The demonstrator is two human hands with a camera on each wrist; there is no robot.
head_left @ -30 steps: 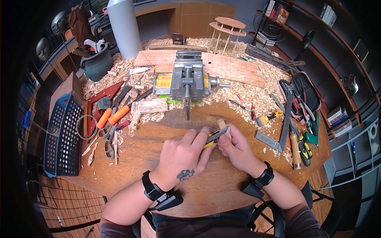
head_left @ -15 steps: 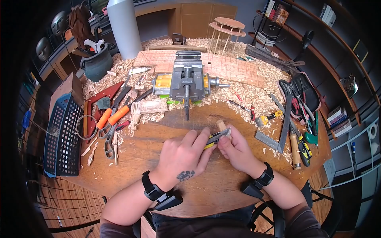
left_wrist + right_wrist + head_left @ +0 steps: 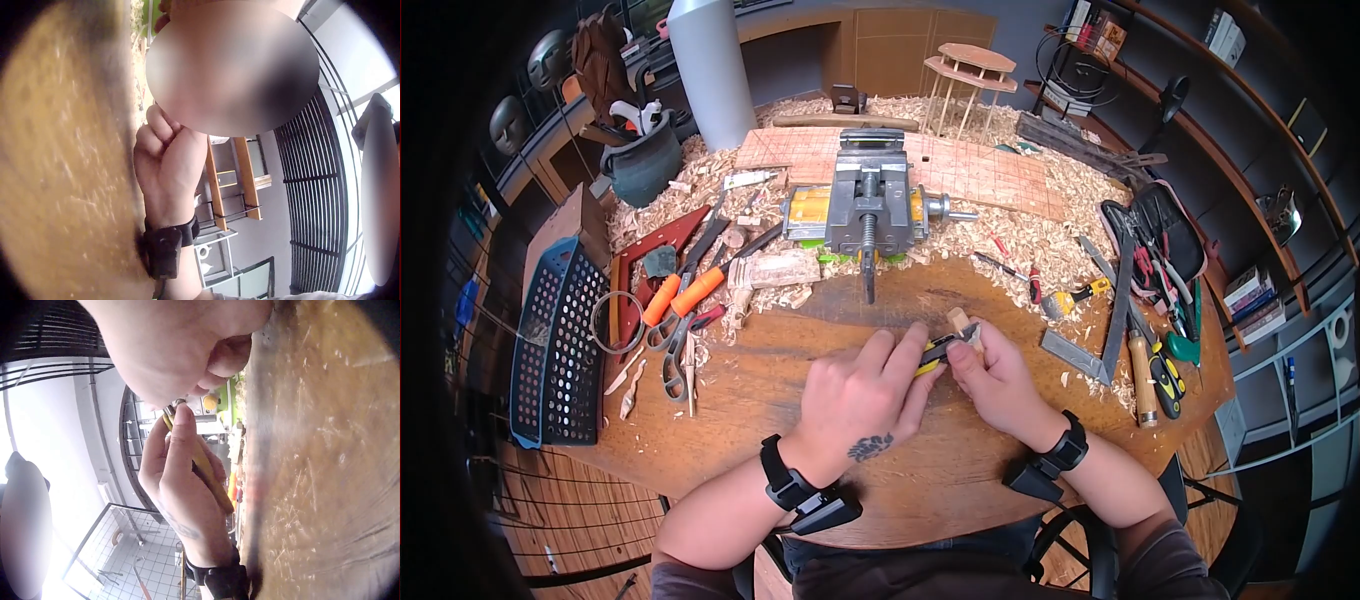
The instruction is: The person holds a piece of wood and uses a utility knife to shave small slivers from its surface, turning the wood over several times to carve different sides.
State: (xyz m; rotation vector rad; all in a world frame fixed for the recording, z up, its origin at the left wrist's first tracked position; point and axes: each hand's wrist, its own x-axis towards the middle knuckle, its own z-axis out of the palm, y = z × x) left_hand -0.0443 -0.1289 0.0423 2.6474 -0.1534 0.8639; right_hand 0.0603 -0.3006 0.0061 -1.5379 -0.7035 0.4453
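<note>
In the head view my left hand [image 3: 855, 385], marked with a dark tattoo, grips a yellow and grey utility knife [image 3: 938, 352]. The front end of the knife lies against a small wooden piece [image 3: 957, 319], whose pale tip sticks up past my fingers. My right hand [image 3: 1008, 390] pinches that piece, its thumb close beside the blade end. Both hands are together over the near part of the table. From the right wrist, the yellow knife handle [image 3: 212, 484] shows in the left hand's grasp. The left wrist view is partly blurred over the nearer hand.
Ahead stands a metal vise [image 3: 870, 200] amid wood shavings. At left are orange-handled tools [image 3: 698, 290], scissors [image 3: 673, 370] and a perforated basket [image 3: 555, 350]. A metal square [image 3: 1080, 357], a wooden-handled chisel [image 3: 1144, 385] and a tool pouch [image 3: 1165, 225] lie at right.
The knife has turned slightly in my left hand, its front end shifting a little against the wooden piece. Both hands have stayed nearly in place.
</note>
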